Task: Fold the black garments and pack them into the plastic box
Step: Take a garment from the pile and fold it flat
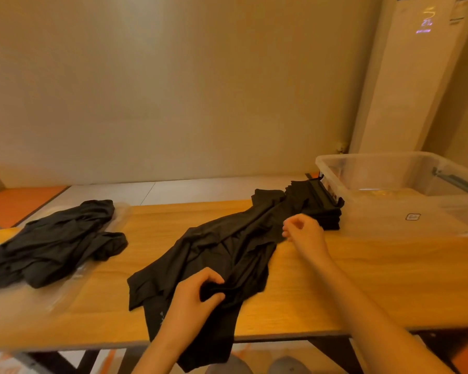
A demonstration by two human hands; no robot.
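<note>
A crumpled black garment (pixel 227 247) stretches diagonally across the middle of the wooden table (pixel 362 279), and its lower end hangs over the front edge. My left hand (pixel 192 298) grips a bunch of this cloth near the front edge. My right hand (pixel 303 230) pinches the garment's right side, just in front of a stack of folded black garments (pixel 319 206). The clear plastic box (pixel 389 184) stands at the table's right rear, next to that stack, and looks to have no garments in it.
A heap of loose black garments (pixel 54 238) lies on clear plastic wrapping (pixel 73 279) at the table's left. A tall white air conditioner (pixel 411 76) stands behind the box. A plain wall runs along the back.
</note>
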